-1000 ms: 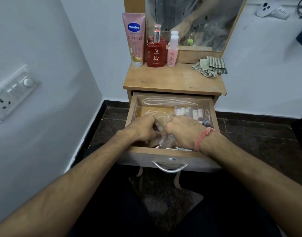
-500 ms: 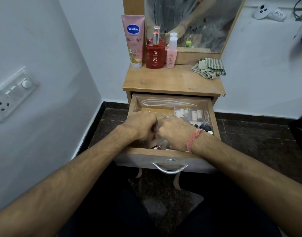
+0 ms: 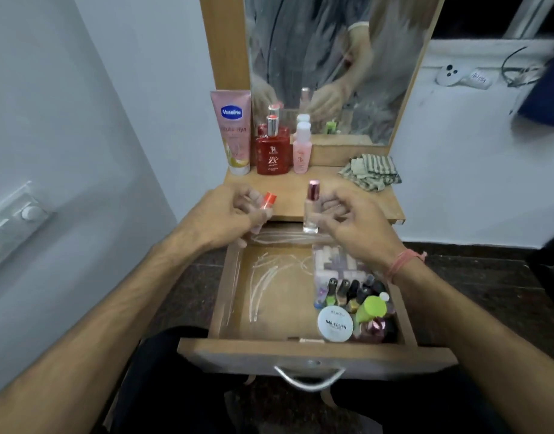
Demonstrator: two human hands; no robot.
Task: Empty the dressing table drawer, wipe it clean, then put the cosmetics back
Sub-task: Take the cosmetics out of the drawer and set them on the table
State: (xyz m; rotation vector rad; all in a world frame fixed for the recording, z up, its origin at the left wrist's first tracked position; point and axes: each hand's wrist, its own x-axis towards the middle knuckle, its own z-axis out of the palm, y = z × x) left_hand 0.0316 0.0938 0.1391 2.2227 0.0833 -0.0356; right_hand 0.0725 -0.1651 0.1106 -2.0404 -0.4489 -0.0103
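The wooden drawer (image 3: 231, 292) stands pulled out, its left half bare with pale smears on the floor. Several nail polish bottles (image 3: 347, 291), a white nail polish jar (image 3: 335, 324), a green-capped bottle (image 3: 371, 308) and a clear pack of small tubes (image 3: 335, 264) fill its right side. My left hand (image 3: 225, 214) grips a small bottle with an orange-red cap (image 3: 268, 201) above the drawer's back edge. My right hand (image 3: 350, 217) holds a clear bottle with a pink metallic cap (image 3: 311, 208) upright over the table top's front edge.
On the table top (image 3: 300, 195) stand a pink Vaseline tube (image 3: 233, 130), a red perfume bottle (image 3: 273, 151) and a small pink bottle (image 3: 301, 148). A striped cloth (image 3: 371, 172) lies at the right. A mirror (image 3: 332, 57) rises behind. A wall with a switch plate (image 3: 15, 220) is close on the left.
Both hands have risen out of the drawer to table-top height, each holding a small bottle. The drawer's left half is now uncovered. The camera has moved closer.
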